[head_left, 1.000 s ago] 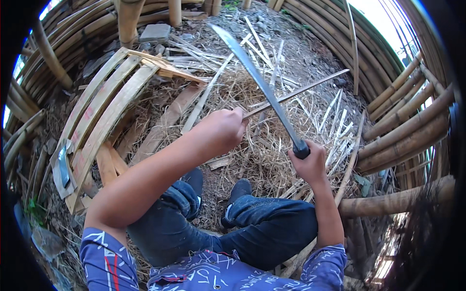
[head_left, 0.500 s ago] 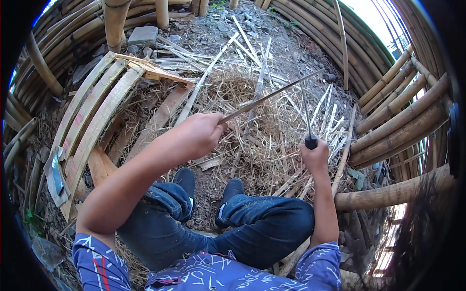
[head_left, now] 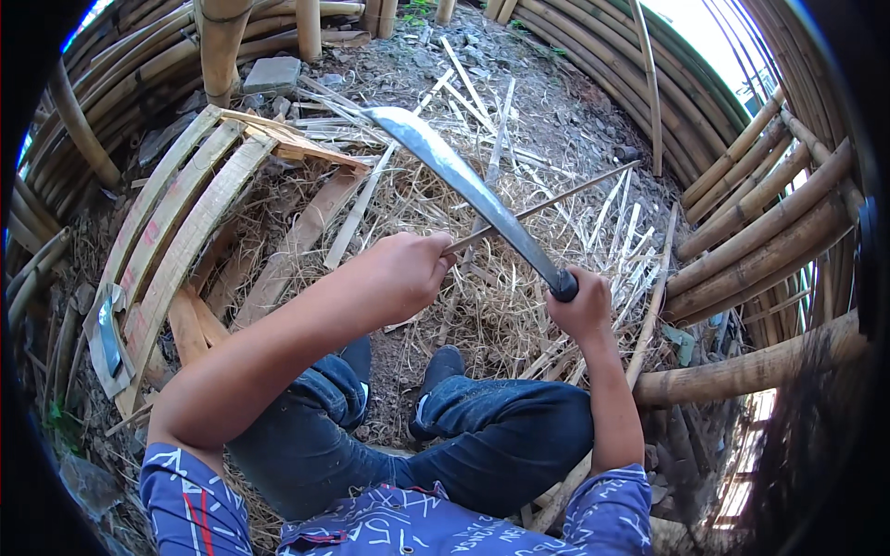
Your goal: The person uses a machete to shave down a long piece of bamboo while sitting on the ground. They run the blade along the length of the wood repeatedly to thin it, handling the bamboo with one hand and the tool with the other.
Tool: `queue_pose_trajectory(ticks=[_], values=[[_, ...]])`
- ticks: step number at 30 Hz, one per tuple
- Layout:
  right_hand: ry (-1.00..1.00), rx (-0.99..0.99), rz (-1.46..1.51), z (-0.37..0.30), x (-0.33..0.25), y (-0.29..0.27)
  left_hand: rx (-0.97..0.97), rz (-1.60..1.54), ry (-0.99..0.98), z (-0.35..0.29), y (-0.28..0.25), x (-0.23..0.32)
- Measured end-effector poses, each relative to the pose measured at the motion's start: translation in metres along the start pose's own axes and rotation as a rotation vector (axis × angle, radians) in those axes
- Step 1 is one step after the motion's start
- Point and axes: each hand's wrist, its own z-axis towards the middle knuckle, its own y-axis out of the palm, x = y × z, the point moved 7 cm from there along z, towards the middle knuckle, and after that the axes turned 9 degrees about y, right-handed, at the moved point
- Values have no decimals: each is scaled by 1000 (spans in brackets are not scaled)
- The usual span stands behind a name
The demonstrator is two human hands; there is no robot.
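Note:
My right hand [head_left: 586, 310] is closed round the black handle of a machete [head_left: 451, 176]. Its long, slightly curved blade slants up to the left with the shiny flat side showing. In my left hand [head_left: 408, 269] is one end of a thin bamboo strip [head_left: 593, 183], whose other end points away to the right. The blade crosses the strip a short way beyond my left fingers; whether the two touch, I cannot tell. Below them lies a heap of curly bamboo shavings [head_left: 501, 324].
To my left stands a slatted wooden crate [head_left: 185, 208], with a dark blue flat object [head_left: 109, 338] on its near end. Pale split strips [head_left: 355, 218] lie on the ground ahead. Bamboo poles [head_left: 760, 259] form walls around me, and a thick pole [head_left: 742, 366] lies by my right arm.
The machete has swung from pointing away from me to slanting left across the strip. My left hand has moved slightly right and down, and the strip's far end has dropped a little.

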Motion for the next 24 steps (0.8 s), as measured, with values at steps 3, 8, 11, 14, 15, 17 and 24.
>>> queue_pose_trajectory(ticks=[3, 8, 11, 14, 15, 17, 24], values=[[22, 2, -19, -1, -1, -2, -14, -21, 27, -1, 0, 2], [26, -15, -68, -2, 4, 1, -91, -38, 19, -5, 0, -5], [28, -8, -45, -3, 8, -2, -113, -74, 3, -6, -3, -4], [-7, 11, -78, -3, 7, -3, -116, -73, -6, -8, -4, -7], [-8, 12, -81, -3, 9, -2, -116, -55, 7, -8, -4, -8], [-23, 17, -49, -2, 11, -1, -107, -56, 11, -9, -5, -7], [-32, 44, -87, -2, 14, -2, -129, -59, 12, -8, -8, -8]])
